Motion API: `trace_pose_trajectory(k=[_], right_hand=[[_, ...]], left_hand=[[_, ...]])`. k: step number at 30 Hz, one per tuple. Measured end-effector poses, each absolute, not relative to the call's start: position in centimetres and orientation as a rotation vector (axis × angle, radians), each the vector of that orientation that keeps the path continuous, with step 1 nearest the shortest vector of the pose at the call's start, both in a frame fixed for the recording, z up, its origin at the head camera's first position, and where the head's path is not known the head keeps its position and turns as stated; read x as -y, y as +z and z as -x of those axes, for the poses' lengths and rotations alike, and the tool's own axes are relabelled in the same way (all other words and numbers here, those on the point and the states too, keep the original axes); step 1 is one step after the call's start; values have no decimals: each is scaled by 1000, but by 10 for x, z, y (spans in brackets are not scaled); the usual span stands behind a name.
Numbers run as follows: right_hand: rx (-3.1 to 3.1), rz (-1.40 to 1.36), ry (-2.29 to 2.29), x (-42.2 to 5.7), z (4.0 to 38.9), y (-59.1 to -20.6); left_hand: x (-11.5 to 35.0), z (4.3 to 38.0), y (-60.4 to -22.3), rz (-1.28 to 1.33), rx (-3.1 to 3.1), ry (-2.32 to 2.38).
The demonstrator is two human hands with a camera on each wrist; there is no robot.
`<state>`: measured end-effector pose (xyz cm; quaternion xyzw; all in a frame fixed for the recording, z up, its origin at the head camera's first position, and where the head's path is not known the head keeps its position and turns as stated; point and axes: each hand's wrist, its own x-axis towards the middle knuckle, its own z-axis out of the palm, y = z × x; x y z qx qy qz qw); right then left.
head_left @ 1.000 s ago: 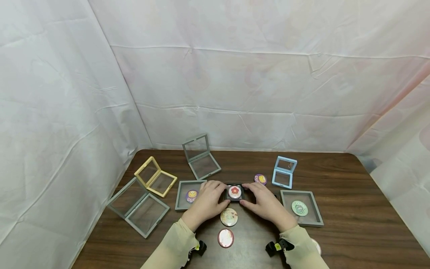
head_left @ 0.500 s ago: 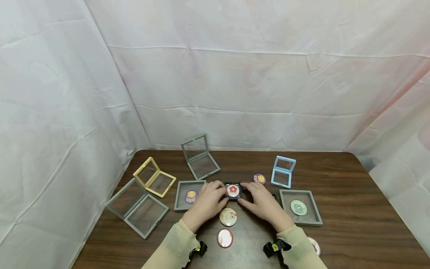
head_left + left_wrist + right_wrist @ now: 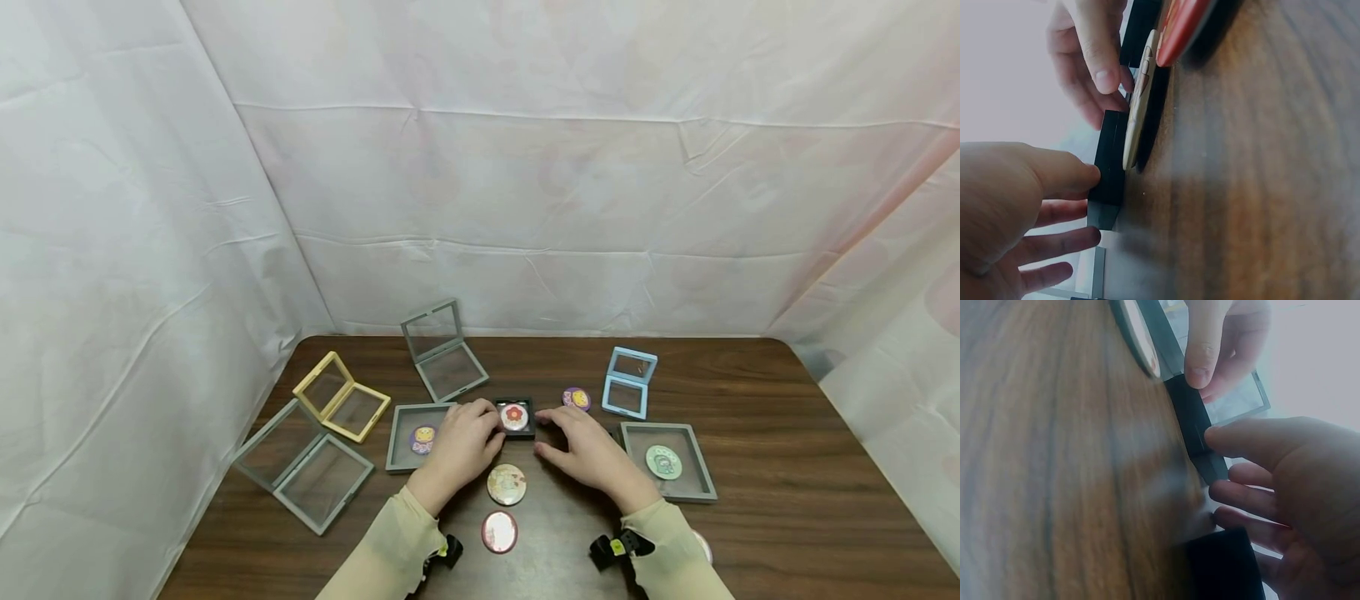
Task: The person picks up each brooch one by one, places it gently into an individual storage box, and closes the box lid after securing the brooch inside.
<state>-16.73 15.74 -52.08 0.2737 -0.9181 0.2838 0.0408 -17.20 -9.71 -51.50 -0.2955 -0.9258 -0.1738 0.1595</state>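
Note:
A small black display case (image 3: 515,435) lies flat on the table between both hands, holding a round white badge (image 3: 514,416) with a red flower. My left hand (image 3: 461,442) holds the case's left side; in the left wrist view its thumb (image 3: 1075,175) touches the front wall. My right hand (image 3: 588,454) sits just off the right side in the head view, fingers relaxed and thumb apart. Its thumb (image 3: 1235,439) looks very near the case in the right wrist view; contact there is unclear. Nearest the hands lie a cream badge (image 3: 507,484) and a red-rimmed badge (image 3: 499,532).
Grey trays, left (image 3: 398,442) and right (image 3: 702,467), bear badges. Behind stand an opened yellow frame (image 3: 365,431), grey frames (image 3: 486,382) and a blue frame (image 3: 625,414). A purple badge (image 3: 576,398) lies behind the right hand. A black block (image 3: 1222,565) is beside it.
The black case has shifted slightly away and to the left, with its badge inside. My right fingers have come away from its side. The left hand stays at its edge.

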Motion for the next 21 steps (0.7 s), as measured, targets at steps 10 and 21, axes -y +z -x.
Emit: trace_pose_trajectory(k=[10,21], right_hand=[[2776,-911,849,-172,166,-516],[2767,-908,883,-187,168,-519]], left_hand=[[99,171,-513,802,2665,-472],[100,170,-512,787,2631,-502]])
